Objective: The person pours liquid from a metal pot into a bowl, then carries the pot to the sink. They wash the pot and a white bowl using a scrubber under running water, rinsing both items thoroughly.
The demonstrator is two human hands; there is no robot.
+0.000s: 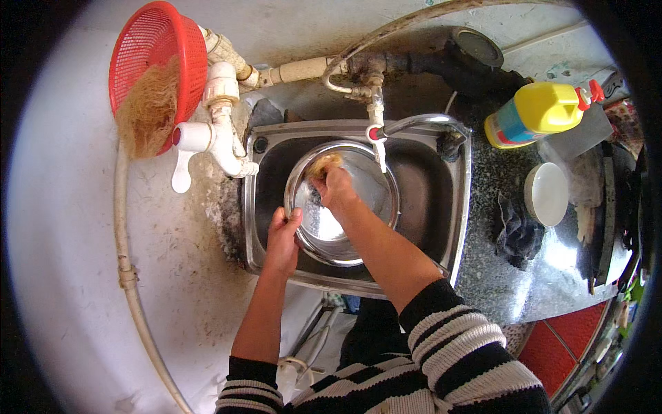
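Observation:
A round, shiny metal basin (358, 228) rests tilted inside the stainless steel sink (431, 186). My left hand (283, 238) grips the basin's near-left rim, thumb on top and fingers out of sight beneath. Reaching into the basin, my right hand (334, 188) is closed on a tan fibrous scrubber (324, 165) and presses it against the inner wall at the far left. Part of the scrubber is hidden under the fingers.
White plastic taps (224, 141) stand at the sink's back left, below a red basket (196, 76) with tan fibre. A second tap (377, 134) reaches over the basin. On the right counter are a yellow bottle (534, 116), white bowl (547, 194) and dark cloth (518, 231).

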